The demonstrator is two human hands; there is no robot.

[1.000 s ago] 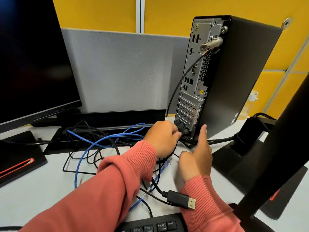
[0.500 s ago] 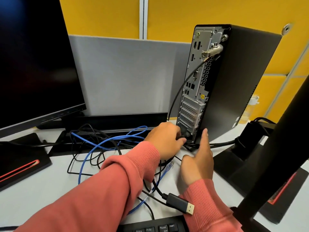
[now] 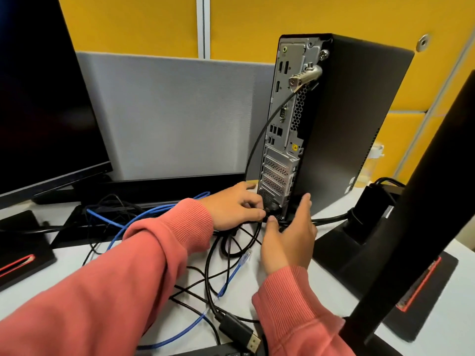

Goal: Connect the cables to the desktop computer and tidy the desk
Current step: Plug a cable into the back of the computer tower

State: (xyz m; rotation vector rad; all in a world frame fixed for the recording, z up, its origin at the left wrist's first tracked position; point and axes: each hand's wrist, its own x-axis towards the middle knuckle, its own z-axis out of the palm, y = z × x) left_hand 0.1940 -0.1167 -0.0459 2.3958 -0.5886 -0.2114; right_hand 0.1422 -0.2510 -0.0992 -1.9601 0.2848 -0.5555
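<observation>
So the desktop computer (image 3: 341,124) is standing upright at the back right of the counter (image 3: 64,268), rear panel facing me. My left hand (image 3: 231,206) is down at the bottom of that panel, fingers (image 3: 253,202) curled round a black power plug (image 3: 270,209) at the socket. Right hand (image 3: 289,242) is just beside it, fingers relaxed and straight against the case's lower corner. Blue network cable (image 3: 231,278) and a black DisplayPort connector (image 3: 239,330) lie loose in the tangle near me, monitors either side.
</observation>
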